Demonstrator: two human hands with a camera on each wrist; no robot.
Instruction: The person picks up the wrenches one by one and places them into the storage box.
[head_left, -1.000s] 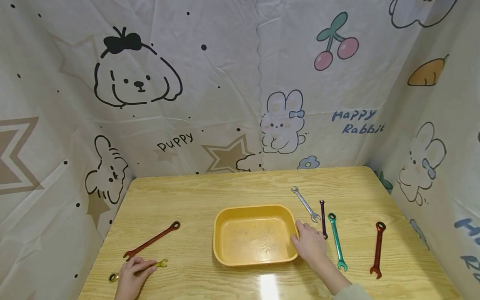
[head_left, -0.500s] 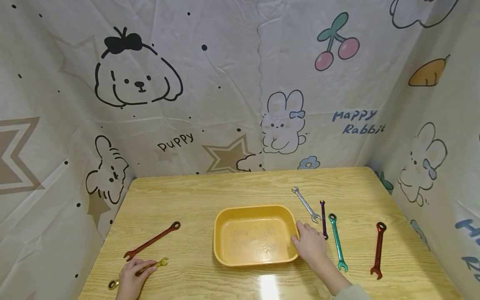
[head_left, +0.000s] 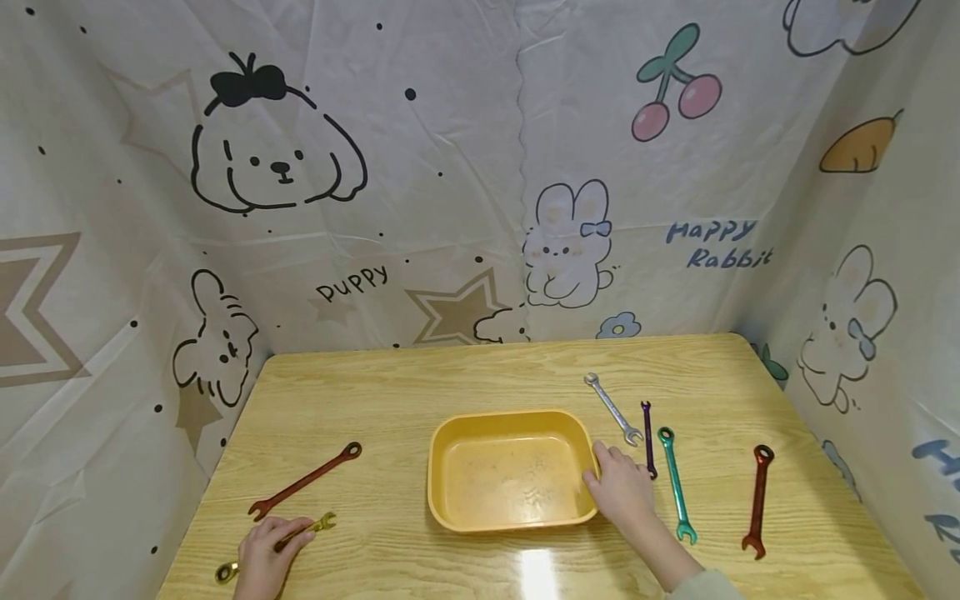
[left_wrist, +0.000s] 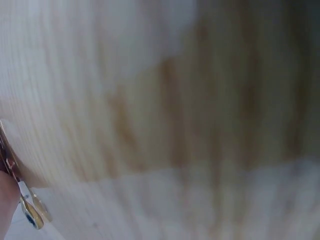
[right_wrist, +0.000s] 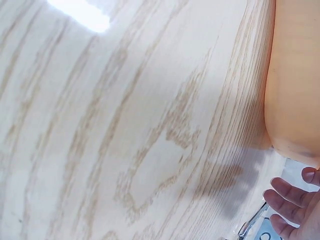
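My left hand (head_left: 268,557) pinches a gold combination wrench (head_left: 325,522) at the lower left of the head view. The wrench's open end sticks out to the right of the fingers and its ring end to the left; the hand hides its middle. In the left wrist view, the ring end of the gold wrench (left_wrist: 31,214) shows beside a fingertip. A yellow plastic basin (head_left: 513,527) stands mid-table with nothing in it. My right hand (head_left: 624,487) holds its right rim, thumb over the edge inside and the other fingers outside.
A red wrench (head_left: 306,480) lies just beyond the left hand. Right of the basin lie a silver wrench (head_left: 612,408), a small purple wrench (head_left: 648,437), a green wrench (head_left: 676,483) and another red wrench (head_left: 758,500). A printed cloth (head_left: 450,167) hangs around the table.
The gold wrench has turned slightly in my left hand, its ring end lower and its open end higher in the head view. My right hand stays on the basin rim.
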